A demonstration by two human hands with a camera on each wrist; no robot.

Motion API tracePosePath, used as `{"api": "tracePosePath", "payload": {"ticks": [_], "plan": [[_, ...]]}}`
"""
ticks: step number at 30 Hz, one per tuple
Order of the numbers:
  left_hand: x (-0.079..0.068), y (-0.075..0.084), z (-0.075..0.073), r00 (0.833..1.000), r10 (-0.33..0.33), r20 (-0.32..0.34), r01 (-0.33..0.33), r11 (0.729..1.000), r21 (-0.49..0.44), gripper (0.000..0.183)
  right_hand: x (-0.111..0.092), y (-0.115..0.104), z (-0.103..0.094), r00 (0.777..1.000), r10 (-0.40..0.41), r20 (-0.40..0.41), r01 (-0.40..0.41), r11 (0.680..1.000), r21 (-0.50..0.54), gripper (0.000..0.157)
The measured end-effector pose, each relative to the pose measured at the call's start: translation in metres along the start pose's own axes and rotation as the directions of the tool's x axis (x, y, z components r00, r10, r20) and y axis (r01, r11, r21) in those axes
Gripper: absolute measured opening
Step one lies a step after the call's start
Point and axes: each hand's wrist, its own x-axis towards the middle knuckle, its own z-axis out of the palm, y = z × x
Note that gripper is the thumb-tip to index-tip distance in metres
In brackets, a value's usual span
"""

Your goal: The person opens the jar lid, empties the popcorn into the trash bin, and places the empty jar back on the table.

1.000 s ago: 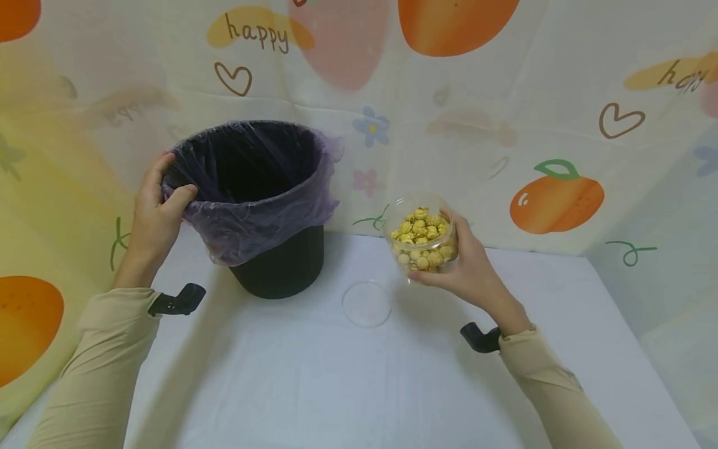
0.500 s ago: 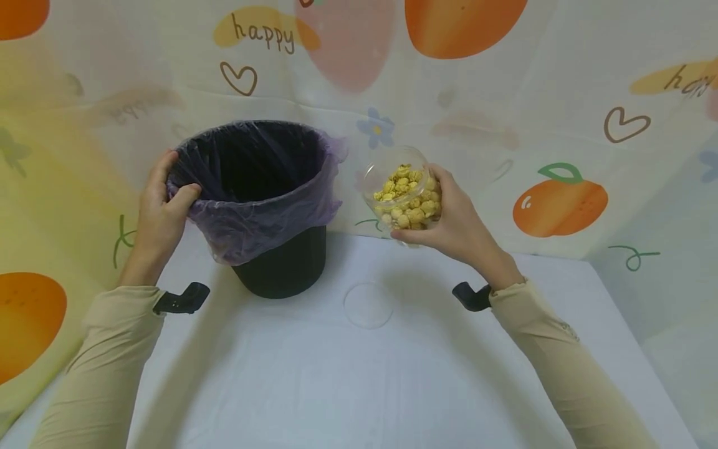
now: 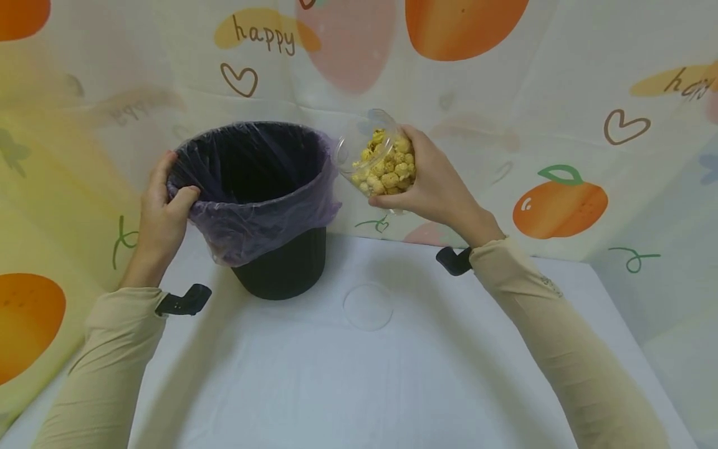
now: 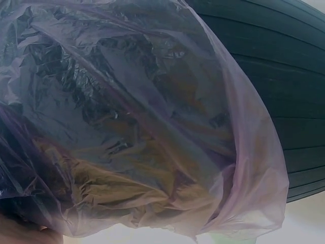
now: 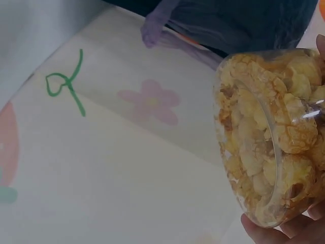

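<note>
My left hand (image 3: pixel 162 215) grips the left rim of a black trash bin (image 3: pixel 280 268), thumb over the edge. A translucent purple bag (image 3: pixel 258 227) lines the bin and folds down outside; its creased film fills much of the left wrist view (image 4: pixel 132 122). In my right hand (image 3: pixel 434 178) is a clear plastic jar (image 3: pixel 359 134) of yellow popcorn (image 3: pixel 392 168). The jar is tilted, its open mouth turned left beside the bin's right rim. The right wrist view shows the jar's base (image 5: pixel 254 147) with popcorn behind it.
A clear round lid (image 3: pixel 368 307) lies on the white tablecloth (image 3: pixel 336 386) right of the bin. Behind stands a printed fabric backdrop (image 3: pixel 477 93) with fruit and flowers. Each wrist wears a black camera mount (image 3: pixel 184 300).
My right hand has raised the popcorn jar and carried it left to the bin's rim, tipping its mouth further leftward. The left hand keeps its grip on the bin.
</note>
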Motion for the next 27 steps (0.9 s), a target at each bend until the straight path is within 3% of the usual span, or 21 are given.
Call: {"api": "tracePosePath", "payload": {"ticks": [9, 27], "plan": [[0.0, -0.001, 0.0, 1.0, 0.001, -0.003, -0.001, 1.0, -0.016, 0.068, 0.03, -0.019, -0.002, 0.997, 0.023, 0.079, -0.011, 0.989, -0.148, 0.114], [0.002, -0.002, 0.003, 1.0, 0.008, -0.015, -0.009, 1.0, -0.019, 0.068, 0.068, -0.04, 0.0, 0.99, -0.035, 0.136, 0.077, 0.944, -0.32, 0.114]]}}
